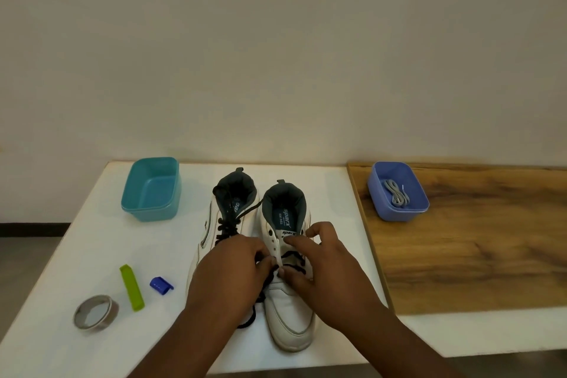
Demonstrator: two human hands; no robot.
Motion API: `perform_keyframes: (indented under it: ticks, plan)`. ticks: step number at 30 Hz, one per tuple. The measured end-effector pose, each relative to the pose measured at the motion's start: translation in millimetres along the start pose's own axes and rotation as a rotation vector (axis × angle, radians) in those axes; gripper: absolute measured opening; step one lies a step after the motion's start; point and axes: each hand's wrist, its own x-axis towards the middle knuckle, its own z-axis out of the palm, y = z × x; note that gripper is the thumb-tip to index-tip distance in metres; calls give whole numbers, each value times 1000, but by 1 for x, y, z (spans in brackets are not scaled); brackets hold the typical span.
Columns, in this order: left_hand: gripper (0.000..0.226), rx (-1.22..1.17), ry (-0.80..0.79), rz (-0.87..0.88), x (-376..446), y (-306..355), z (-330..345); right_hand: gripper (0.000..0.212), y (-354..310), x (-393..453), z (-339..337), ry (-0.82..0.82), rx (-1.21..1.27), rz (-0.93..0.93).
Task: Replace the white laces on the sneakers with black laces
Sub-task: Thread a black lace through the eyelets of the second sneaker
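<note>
- Head view: I see both sneakers mid-table, long axes running 12 to 6, toes toward me; the right sneaker reads "sparx" on tongue and insole.
- My left hand and right hand pinch its black lace (fingertips partly hidden).
- The left sneaker is half covered.
- White laces lie in the blue tub at 2 o'clock.

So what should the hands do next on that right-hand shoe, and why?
Probably pull the black lace up through the next open eyelet. The right sneaker is laced only at its lower rows, upper holes are empty, and both the left hand and right hand pinch the lace there.
</note>
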Motion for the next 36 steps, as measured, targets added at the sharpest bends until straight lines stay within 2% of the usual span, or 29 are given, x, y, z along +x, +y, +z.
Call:
perform_keyframes:
  ticks: [3, 6, 14, 15, 18, 20, 23, 24, 27, 28, 31, 33, 34, 36]
  plan:
    - [19, 11, 139, 23, -2, 2, -2, 56, 2, 0, 1, 20, -68, 7]
    - [13, -82, 237, -11, 1, 0, -3, 56, 3, 1, 2, 41, -79, 46]
    - [10, -52, 244, -55, 2, -5, -5, 55, 0, 1, -2, 52, -126, 77]
    - [11, -65, 251, -58, 1, -5, -6, 56, 0, 0, -5, 47, -125, 81]
    - [39, -92, 297, -1, -2, -8, -8, 57, 2, -1, -12, 40, -130, 100]
    - [37, -59, 280, 74, -2, -7, -8, 58, 4, -1, -16, 48, -152, 105]
    - [15, 41, 253, 136, -6, 2, -4, 62, 6, 1, -16, 67, -156, 107]
    - [16, 66, 227, 132, -8, 5, -1, 63, 6, 2, -16, 78, -146, 103]
    - [53, 190, 68, 75, -14, 7, 8, 62, 4, 2, -16, 98, -103, 74]
    - [55, 236, 36, 68, -16, 7, 11, 61, 3, 2, -16, 104, -90, 62]
    - [31, 255, 61, 113, -21, 9, 17, 62, 1, 2, -16, 102, -82, 57]
    - [24, 162, 93, 116, -23, 13, 17, 63, 0, 2, -17, 88, -81, 78]
    - [27, 33, 56, 101, -21, 17, 13, 62, 0, 2, -18, 86, -77, 90]
    - [36, -408, -55, -21, -19, 28, -7, 58, -1, 1, -21, 101, -41, 83]
